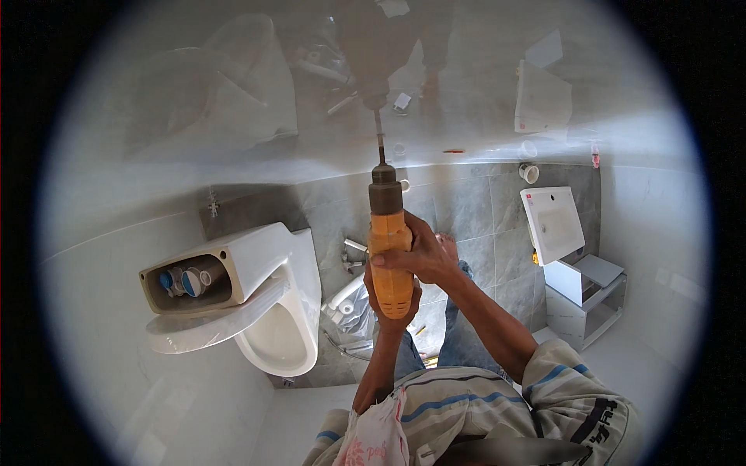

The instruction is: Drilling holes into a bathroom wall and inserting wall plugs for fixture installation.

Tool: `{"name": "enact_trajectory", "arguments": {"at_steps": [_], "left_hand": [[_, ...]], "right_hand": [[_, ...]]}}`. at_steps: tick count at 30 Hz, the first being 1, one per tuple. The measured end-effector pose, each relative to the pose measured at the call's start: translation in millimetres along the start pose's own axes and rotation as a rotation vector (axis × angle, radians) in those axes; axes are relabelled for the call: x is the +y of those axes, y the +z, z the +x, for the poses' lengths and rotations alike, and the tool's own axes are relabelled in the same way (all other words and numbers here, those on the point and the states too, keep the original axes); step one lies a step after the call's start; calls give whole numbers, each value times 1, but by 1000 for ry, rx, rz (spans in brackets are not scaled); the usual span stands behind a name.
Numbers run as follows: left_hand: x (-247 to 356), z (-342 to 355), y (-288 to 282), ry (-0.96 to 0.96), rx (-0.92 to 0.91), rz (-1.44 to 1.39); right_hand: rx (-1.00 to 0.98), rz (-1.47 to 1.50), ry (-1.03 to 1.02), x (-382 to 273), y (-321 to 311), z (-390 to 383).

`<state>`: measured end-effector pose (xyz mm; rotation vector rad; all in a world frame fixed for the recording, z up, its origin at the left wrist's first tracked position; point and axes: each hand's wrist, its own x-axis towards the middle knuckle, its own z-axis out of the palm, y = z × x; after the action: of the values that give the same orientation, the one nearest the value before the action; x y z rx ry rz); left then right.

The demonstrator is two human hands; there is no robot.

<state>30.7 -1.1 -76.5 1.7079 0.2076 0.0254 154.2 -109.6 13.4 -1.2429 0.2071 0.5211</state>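
An orange power drill (391, 268) with a dark chuck points away from me at the glossy wall (466, 93). Its thin drill bit (381, 151) meets its own mirrored image there, so the tip seems to touch the wall surface. My left hand (373, 299) is closed around the rear of the drill from below, its fingers mostly hidden by the body. My right hand (426, 252) grips the drill's middle from the right, the thumb lying across the top of the casing.
To the left stands a white toilet (303, 272) with its tank uncovered and parts inside. A white washbasin (553, 225) and a small cabinet (587, 303) are at right. Plastic-wrapped fittings (350, 311) lie on the grey tiled floor (474, 210). A white pipe end (528, 174) sits near the wall.
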Motion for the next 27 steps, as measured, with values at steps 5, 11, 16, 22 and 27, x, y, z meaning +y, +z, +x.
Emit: {"name": "enact_trajectory", "arguments": {"at_steps": [5,11,16,22,27], "left_hand": [[3,4,1,0,10,23],[8,4,3,-26,18,3],[16,10,8,10,9,-63],[17,3,6,6,6,-90],[22,-6,2,-3,-6,-70]], "right_hand": [[37,-161,21,-13,0,-1],[7,38,2,-1,-2,2],[-7,104,-35,2,-5,4],[26,86,-51,4,0,-4],[29,143,-35,3,5,-14]]}}
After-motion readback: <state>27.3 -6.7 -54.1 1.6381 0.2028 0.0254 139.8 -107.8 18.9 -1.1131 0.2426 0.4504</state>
